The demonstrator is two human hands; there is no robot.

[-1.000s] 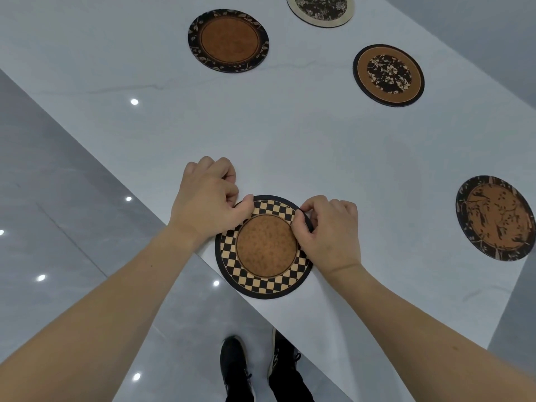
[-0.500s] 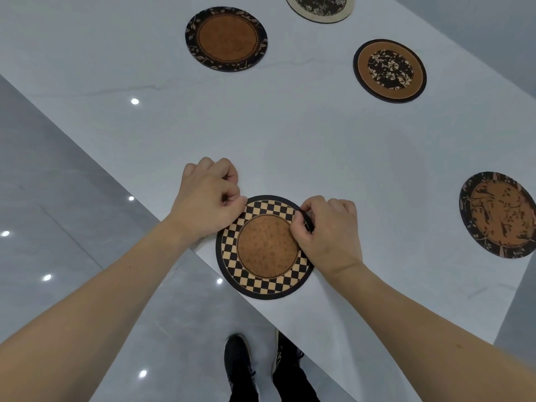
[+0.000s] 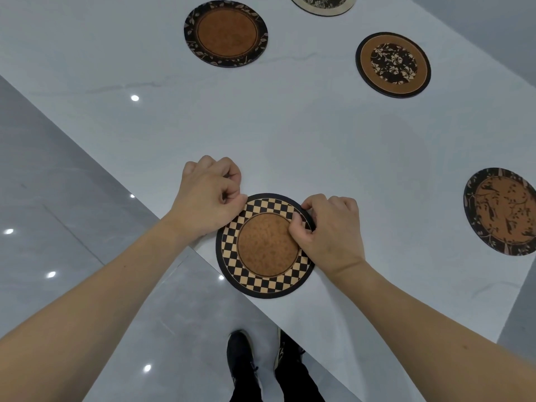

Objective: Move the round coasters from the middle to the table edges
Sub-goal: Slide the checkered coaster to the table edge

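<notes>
A round checkered coaster (image 3: 265, 250) with a brown middle lies at the near edge of the white table (image 3: 290, 134), its near rim hanging slightly over the edge. My left hand (image 3: 207, 198) pinches its upper left rim with curled fingers. My right hand (image 3: 327, 230) pinches its upper right rim, thumb on top. Other round coasters lie flat: a leaf-bordered brown one (image 3: 226, 33) at the far left edge, a floral-centred one (image 3: 393, 65) at the far right, a dark bird-patterned one (image 3: 503, 211) at the right edge, and a pale-rimmed one (image 3: 322, 2) cut off at the top.
The table runs diagonally, with its near edge passing just under the checkered coaster. A glossy grey floor (image 3: 72, 227) lies below on the left. My black shoes (image 3: 240, 361) stand on the floor beneath the table edge.
Both hands have stayed on the checkered coaster, which has barely shifted. My right thumb has slid a little further onto its top. The view has tilted slightly.
</notes>
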